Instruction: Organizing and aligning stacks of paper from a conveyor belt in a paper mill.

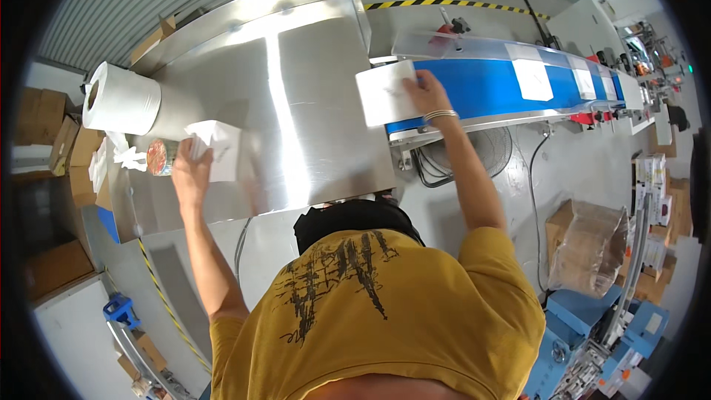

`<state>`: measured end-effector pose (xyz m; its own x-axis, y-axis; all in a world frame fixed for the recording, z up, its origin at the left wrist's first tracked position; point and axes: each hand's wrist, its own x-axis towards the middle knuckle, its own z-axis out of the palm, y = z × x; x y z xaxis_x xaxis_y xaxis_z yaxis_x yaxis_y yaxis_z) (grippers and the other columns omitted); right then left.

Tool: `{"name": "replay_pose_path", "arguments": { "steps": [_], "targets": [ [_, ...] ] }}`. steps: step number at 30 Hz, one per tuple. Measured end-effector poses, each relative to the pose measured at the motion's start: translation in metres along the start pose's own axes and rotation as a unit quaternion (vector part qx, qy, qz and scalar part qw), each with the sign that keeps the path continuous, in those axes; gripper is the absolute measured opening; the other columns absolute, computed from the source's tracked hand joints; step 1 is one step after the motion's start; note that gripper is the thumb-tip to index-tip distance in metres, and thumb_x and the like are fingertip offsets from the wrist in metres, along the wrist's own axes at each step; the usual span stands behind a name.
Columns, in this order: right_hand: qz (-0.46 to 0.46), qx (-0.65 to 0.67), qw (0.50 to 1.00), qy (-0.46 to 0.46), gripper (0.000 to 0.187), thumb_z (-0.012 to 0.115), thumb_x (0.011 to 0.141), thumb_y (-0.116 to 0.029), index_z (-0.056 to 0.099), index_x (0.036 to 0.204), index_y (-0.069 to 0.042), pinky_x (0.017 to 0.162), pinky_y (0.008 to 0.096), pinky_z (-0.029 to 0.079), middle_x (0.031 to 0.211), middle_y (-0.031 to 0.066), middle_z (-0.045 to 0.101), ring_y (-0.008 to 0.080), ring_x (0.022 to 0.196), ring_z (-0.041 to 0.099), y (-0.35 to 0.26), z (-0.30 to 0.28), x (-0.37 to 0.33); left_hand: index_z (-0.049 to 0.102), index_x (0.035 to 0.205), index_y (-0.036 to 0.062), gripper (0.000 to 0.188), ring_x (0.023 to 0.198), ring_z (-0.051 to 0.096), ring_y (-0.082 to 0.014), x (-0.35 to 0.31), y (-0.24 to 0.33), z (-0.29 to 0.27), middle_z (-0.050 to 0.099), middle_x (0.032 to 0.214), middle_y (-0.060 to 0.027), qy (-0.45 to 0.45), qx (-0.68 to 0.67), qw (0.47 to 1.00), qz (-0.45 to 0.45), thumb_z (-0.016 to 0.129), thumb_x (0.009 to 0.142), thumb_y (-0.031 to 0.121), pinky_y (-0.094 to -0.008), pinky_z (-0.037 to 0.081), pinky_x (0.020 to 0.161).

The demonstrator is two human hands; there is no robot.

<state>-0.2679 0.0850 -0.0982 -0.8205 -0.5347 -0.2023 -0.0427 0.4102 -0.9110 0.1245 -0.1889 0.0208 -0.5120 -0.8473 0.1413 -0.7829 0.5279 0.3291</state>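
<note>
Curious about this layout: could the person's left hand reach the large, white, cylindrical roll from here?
Probably yes: the left hand looks close to the roll; the small, red-ended cylinder sits partly between them, but passing over it seems possible.

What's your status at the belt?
Right hand gripping white packet at left end of blue belt. Left hand at second white packet on metal table. Three more packets farther along belt.

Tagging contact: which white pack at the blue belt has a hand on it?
The leftmost pack, at the left end of the belt, with the right hand on it; the packs farther right have none.
</note>
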Motion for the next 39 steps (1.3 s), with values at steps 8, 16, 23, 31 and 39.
{"name": "replay_pose_path", "arguments": {
  "steps": [8,16,23,31,39],
  "targets": [
    [-0.056,-0.247,0.959,0.125,0.047,0.070,0.082,-0.037,0.060,0.114,-0.005,0.069,0.0372,0.051,0.090,0.0156,0.067,0.0303,0.076,0.063,0.043,-0.131,0.042,0.057,0.119,0.0002,0.049,0.105,0.061,-0.0364,-0.074,0.154,0.040,0.063,0.111,-0.0245,-0.032,-0.134,0.990,-0.013,0.074,0.077,0.018,-0.0396,0.049,0.088],
    [-0.239,-0.070,0.961,-0.121,0.042,0.072,0.082,-0.017,0.058,0.120,-0.006,0.079,0.0312,0.051,0.109,0.0096,0.065,0.0192,0.095,0.063,-0.030,-0.045,-0.033,0.057,0.122,0.0126,0.048,0.105,0.056,-0.0366,-0.095,0.179,0.043,0.054,0.124,-0.0224,0.055,-0.102,0.989,0.092,0.067,0.076,0.009,-0.0449,0.044,0.089],
    [-0.247,0.001,0.924,-0.291,0.044,0.072,0.081,-0.010,0.057,0.123,-0.011,0.075,0.0270,0.052,0.109,0.0057,0.063,0.0136,0.090,0.061,-0.080,0.036,-0.063,0.067,0.115,0.0202,0.039,0.104,0.057,-0.0345,-0.102,0.173,0.052,0.052,0.129,-0.0206,0.071,-0.095,0.988,0.096,0.067,0.079,0.007,-0.0427,0.044,0.089],
    [-0.204,0.071,0.877,-0.430,0.042,0.073,0.080,-0.008,0.057,0.119,-0.007,0.075,0.0257,0.050,0.105,0.0034,0.059,0.0123,0.085,0.057,-0.085,0.058,-0.054,0.072,0.106,0.0204,0.027,0.108,0.055,-0.0328,-0.101,0.175,0.053,0.052,0.130,-0.0194,0.074,-0.109,0.986,0.105,0.067,0.081,0.010,-0.0423,0.042,0.090],
    [-0.167,0.136,0.908,-0.361,0.034,0.066,0.090,-0.021,0.052,0.114,-0.001,0.074,0.0271,0.048,0.096,0.0037,0.059,0.0091,0.085,0.055,-0.034,0.029,-0.040,0.066,0.115,0.0148,0.031,0.109,0.057,-0.0340,-0.096,0.161,0.048,0.055,0.126,-0.0176,0.044,-0.158,0.986,0.031,0.066,0.084,0.014,-0.0425,0.042,0.093]
  ]
}}
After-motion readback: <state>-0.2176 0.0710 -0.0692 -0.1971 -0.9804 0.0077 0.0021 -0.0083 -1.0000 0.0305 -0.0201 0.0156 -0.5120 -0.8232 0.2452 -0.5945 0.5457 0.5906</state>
